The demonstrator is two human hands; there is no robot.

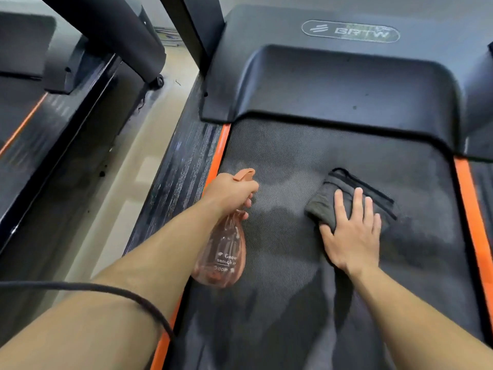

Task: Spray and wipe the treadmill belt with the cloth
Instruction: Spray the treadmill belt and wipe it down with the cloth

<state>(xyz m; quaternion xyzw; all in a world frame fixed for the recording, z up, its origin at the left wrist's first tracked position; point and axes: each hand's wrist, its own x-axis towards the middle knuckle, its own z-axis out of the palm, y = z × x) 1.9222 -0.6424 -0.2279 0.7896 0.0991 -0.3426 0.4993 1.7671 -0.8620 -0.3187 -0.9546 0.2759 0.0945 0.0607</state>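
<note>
On motor cover [346,76], "BRTW" logo [350,31], spray bottle [222,252] partly lettered

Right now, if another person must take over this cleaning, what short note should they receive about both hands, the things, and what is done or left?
Left hand: grips the orange spray bottle by its trigger head, over the belt's left edge, nozzle pointing forward.
Right hand: lies flat, fingers spread, pressing the folded grey cloth on the treadmill belt.
Done: a lighter, patchy area between the bottle and the cloth looks freshly sprayed.
Left: wipe that patch, then spray and wipe the rest of the belt, up to the motor cover and back toward you. How much is already wiped I cannot tell.
</note>
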